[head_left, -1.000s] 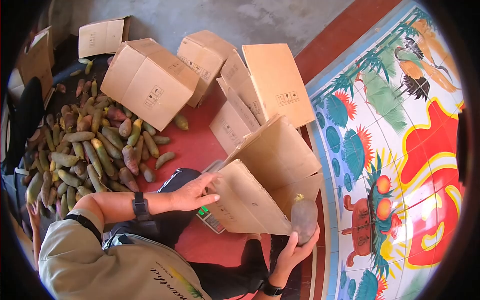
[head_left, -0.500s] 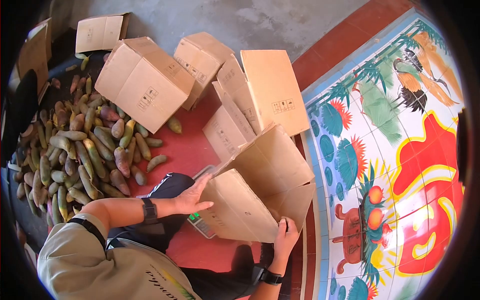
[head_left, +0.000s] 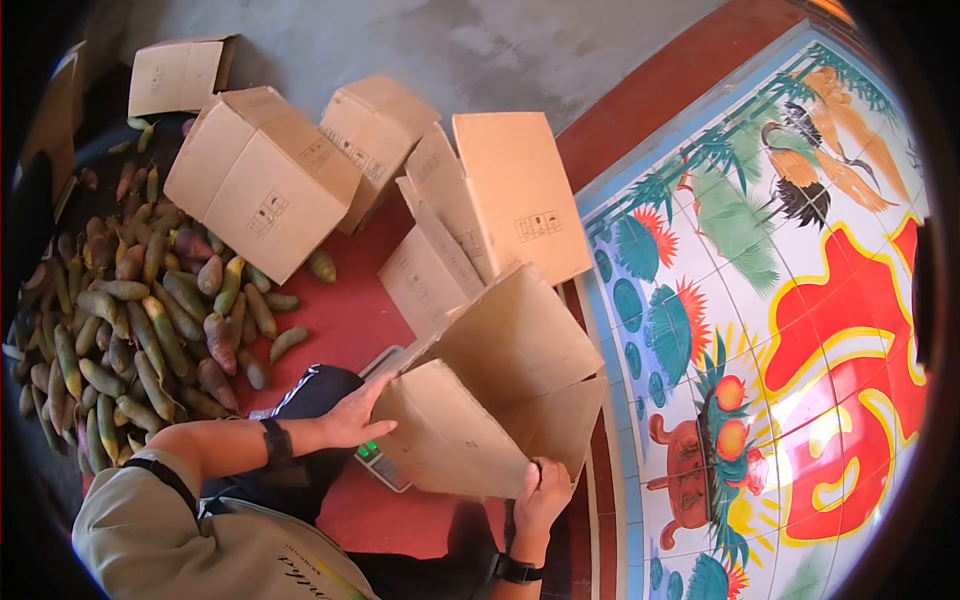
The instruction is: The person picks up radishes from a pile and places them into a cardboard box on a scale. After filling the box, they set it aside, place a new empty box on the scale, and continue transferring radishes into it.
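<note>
My left hand (head_left: 355, 415) lies flat and open on the near flap of the carton (head_left: 510, 340); my right hand (head_left: 540, 492) curls over that flap's corner. The carton stands between both hands on a scale (head_left: 378, 465), with the vegetable pile (head_left: 130, 320) well apart at left.
</note>
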{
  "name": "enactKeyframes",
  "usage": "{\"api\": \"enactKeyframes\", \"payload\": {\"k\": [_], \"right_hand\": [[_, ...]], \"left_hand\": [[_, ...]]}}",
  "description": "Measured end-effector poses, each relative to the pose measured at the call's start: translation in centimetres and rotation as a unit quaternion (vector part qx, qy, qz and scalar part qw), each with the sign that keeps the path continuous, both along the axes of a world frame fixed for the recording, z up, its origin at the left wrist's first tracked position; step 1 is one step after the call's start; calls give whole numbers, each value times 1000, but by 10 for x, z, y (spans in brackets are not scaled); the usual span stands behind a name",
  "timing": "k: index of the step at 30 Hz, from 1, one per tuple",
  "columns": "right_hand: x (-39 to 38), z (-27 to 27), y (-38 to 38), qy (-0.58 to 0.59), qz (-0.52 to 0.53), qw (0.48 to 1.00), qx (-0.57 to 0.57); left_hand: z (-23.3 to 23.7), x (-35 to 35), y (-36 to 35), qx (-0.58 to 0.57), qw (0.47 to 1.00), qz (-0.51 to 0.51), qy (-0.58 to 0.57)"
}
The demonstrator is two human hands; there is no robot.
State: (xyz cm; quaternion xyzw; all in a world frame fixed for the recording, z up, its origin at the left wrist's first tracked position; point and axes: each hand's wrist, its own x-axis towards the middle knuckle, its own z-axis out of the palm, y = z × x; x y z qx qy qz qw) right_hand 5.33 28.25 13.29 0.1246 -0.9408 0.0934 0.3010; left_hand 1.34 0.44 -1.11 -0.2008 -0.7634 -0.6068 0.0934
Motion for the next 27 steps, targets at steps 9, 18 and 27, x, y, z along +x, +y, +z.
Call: {"api": "enactKeyframes", "payload": {"k": [9, 18, 27], "right_hand": [[47, -6, 30, 154, -42, 987, -16], [87, -81, 75, 83, -153, 981, -86], [78, -136, 93, -24, -149, 985, -84]], "left_hand": [[3, -28, -17, 51, 998, 20, 18], [4, -68, -40, -44, 998, 29, -33], [-93, -16, -129, -217, 962, 104, -128]]}}
